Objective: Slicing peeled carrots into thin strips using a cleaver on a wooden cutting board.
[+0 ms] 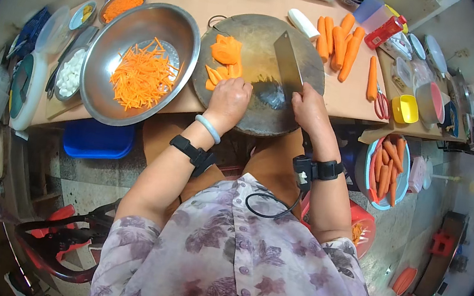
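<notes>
My right hand (310,106) grips the handle of a cleaver (288,58), its broad blade slanting over the right part of a round, dark-stained chopping block (262,126). My left hand (230,100) rests at the block's lower left with curled fingers, touching the lowest carrot slices (224,72); whether it grips any is hidden. More carrot slices (225,49) lie in a pile just above them. Left of the block, a wide steel bowl (145,23) holds shredded carrot (143,77). Peeled whole carrots (338,44) and a peeled white root vegetable (302,24) lie beyond the block's upper right edge.
Red-handled scissors (382,105) and a yellow container (405,109) are at the right. Below them, a blue-rimmed basin (405,183) holds unpeeled carrots. At the left are a bowl of white cubes (71,72) and a bowl of finely cut orange pieces (123,6). A red bottle (384,32) stands upper right.
</notes>
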Demonstrator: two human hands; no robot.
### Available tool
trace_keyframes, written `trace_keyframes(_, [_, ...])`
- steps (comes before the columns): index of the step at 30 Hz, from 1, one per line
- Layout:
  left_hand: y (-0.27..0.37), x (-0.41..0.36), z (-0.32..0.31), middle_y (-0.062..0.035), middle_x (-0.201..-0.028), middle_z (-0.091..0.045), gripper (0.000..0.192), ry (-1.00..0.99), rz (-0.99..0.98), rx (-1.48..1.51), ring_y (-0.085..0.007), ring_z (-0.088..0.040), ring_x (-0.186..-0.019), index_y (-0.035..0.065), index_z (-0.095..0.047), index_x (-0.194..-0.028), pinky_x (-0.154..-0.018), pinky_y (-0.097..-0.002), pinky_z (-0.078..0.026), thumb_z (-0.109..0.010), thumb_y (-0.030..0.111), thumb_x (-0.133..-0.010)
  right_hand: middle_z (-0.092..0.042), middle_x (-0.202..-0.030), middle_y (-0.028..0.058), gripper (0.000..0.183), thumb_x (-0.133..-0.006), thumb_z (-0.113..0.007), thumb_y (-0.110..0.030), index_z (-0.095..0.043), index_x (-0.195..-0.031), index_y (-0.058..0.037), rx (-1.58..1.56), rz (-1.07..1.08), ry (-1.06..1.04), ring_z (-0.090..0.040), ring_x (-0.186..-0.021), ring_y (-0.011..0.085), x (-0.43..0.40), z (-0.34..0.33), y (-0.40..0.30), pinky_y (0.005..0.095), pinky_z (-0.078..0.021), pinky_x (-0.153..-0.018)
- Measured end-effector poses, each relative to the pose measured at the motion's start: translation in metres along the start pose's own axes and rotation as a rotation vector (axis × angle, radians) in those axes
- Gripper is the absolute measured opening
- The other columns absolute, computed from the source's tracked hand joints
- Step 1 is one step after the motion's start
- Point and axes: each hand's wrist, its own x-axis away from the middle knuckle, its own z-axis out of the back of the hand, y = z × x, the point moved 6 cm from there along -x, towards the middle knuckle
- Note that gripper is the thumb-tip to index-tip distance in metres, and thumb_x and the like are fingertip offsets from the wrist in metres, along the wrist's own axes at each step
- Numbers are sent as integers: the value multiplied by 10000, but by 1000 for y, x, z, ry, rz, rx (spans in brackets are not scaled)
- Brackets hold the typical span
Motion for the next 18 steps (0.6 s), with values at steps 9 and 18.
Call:
trace_keyframes(9, [3, -10, -32, -95, -863, -664, 331, -103, 537, 905, -162, -657, -701, 0, -623, -1149, -661, -282, -528, -558, -21, -825, -637, -881, 310, 207, -914, -508, -170, -520, -985, 24, 89, 8, 42, -602, -896, 491, 10, 0, 3, 553, -469, -806])
trace_keyframes(18, [9, -12, -63, -20, -809, -645, 144, -175, 756, 1269, -80, -616, -667, -11, -622, -1028, -599, -220, -499, -582, 34, -897, -646, -871, 292, 195, -908, -514, -167, -505, -958, 22, 76, 10, 78, -611, -866, 485, 10, 0, 8, 555, -475, -784])
